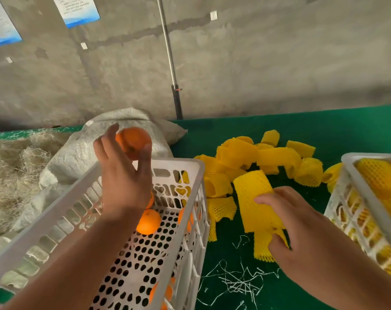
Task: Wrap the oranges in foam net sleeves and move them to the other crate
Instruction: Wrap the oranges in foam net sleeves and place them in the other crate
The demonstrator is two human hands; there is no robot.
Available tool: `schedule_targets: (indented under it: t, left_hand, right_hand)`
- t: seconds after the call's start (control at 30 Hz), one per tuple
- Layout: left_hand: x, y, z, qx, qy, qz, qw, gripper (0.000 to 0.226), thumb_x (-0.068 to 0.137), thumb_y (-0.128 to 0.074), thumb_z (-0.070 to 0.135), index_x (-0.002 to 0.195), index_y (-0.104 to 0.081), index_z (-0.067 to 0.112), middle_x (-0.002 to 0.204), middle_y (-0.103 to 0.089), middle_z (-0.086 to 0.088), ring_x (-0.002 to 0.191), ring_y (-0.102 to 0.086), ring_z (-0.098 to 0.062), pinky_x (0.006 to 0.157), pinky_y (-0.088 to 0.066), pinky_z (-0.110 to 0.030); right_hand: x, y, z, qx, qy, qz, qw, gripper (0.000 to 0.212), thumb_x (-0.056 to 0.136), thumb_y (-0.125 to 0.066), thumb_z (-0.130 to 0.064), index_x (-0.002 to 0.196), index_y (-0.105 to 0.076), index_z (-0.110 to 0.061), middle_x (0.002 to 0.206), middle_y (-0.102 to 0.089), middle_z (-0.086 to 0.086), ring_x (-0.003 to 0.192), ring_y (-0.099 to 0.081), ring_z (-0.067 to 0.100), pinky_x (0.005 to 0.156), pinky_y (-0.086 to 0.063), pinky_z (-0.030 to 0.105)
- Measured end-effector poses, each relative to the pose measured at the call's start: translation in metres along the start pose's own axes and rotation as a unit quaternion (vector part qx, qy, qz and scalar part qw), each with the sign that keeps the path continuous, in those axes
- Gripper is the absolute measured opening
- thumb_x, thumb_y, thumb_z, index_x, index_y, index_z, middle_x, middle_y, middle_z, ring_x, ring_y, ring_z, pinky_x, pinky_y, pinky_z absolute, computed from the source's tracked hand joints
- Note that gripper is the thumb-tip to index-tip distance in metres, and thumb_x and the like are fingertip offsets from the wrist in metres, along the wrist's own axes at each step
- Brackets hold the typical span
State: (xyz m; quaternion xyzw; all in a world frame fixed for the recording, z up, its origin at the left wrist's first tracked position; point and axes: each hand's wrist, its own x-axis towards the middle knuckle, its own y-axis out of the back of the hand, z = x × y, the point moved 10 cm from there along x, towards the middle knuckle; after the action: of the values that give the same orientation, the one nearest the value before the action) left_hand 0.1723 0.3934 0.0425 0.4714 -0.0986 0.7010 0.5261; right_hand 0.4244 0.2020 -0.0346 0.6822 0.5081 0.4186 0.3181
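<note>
A: While the green desk point(324, 130) carries both crates, where's the fruit?

B: Source crate point(114, 253) at seven o'clock, with a few oranges left; the wrapped ones fill the other crate point(355, 211) at three. The left hand point(123, 175) grips one orange point(134, 142) above the rim at eleven.

A: And the sleeve?

B: The right hand point(301, 224) pinches a foam net sleeve point(254, 202) at center. I'd spread its mouth wide before pushing the orange in.

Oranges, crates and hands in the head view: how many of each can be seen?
Bare oranges: 5, one held, four in the left crate (e.g.)
Crates: 2, left and right
Hands: 2, left and right
Total: 9
</note>
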Motion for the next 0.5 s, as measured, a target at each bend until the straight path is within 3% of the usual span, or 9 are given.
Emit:
schedule_targets:
  t: [0.07,0.17,0.23,0.33,0.4,0.5]
  left_hand:
    - [-0.010,-0.004,0.038,-0.071,-0.010,-0.035,0.997,0.061,0.100,-0.063,0.049,0.148,-0.034,0.027,0.138,-0.036,0.007,0.116,-0.050,-0.008,0.087,-0.054,-0.031]
    - [-0.038,-0.023,0.086,-0.151,0.016,-0.151,0.977,0.057,0.092,-0.069,0.054,0.140,-0.041,0.040,0.133,-0.046,0.018,0.121,-0.055,-0.005,0.087,-0.056,-0.027]
    - [-0.062,-0.041,0.112,-0.188,0.044,-0.259,0.946,0.052,0.084,-0.072,0.058,0.129,-0.048,0.048,0.123,-0.057,0.021,0.108,-0.064,-0.003,0.079,-0.059,-0.026]
    - [-0.105,-0.065,0.141,-0.238,0.067,-0.421,0.873,0.049,0.076,-0.081,0.048,0.119,-0.060,0.042,0.115,-0.066,0.015,0.098,-0.069,-0.009,0.077,-0.062,-0.032]
    - [-0.130,-0.075,0.149,-0.249,0.081,-0.498,0.827,0.051,0.074,-0.080,0.048,0.120,-0.059,0.038,0.116,-0.065,0.012,0.099,-0.069,-0.012,0.079,-0.062,-0.039]
    - [-0.140,-0.079,0.147,-0.224,0.072,-0.528,0.816,0.052,0.073,-0.069,0.055,0.121,-0.056,0.039,0.113,-0.061,0.012,0.097,-0.065,-0.012,0.079,-0.061,-0.042]
  right_hand:
    - [0.000,0.001,0.003,-0.008,0.002,0.009,1.000,0.063,0.090,-0.071,-0.024,0.135,-0.035,-0.049,0.125,-0.032,-0.029,0.094,-0.052,-0.014,0.058,-0.045,0.015]
    - [-0.001,0.008,0.003,-0.010,0.007,0.037,0.999,0.043,0.094,-0.067,-0.037,0.129,-0.044,-0.049,0.115,-0.043,-0.030,0.093,-0.055,-0.009,0.061,-0.046,0.015]
    - [-0.001,0.016,0.002,-0.006,0.007,0.064,0.998,0.029,0.096,-0.060,-0.047,0.123,-0.051,-0.050,0.107,-0.052,-0.030,0.090,-0.057,-0.008,0.055,-0.045,0.015]
    - [-0.001,0.025,0.009,0.023,-0.004,0.091,0.996,0.009,0.095,-0.065,-0.043,0.103,-0.062,-0.044,0.084,-0.063,-0.025,0.075,-0.062,0.000,0.054,-0.045,0.019]
    - [-0.002,0.032,0.013,0.013,-0.005,0.120,0.993,0.011,0.088,-0.073,-0.045,0.093,-0.067,-0.039,0.071,-0.064,-0.019,0.064,-0.062,0.003,0.054,-0.049,0.027]
    - [-0.003,0.042,0.020,0.008,-0.024,0.170,0.985,0.047,0.104,-0.047,-0.060,0.071,-0.059,-0.029,0.053,-0.054,-0.009,0.049,-0.053,0.007,0.048,-0.044,0.037]
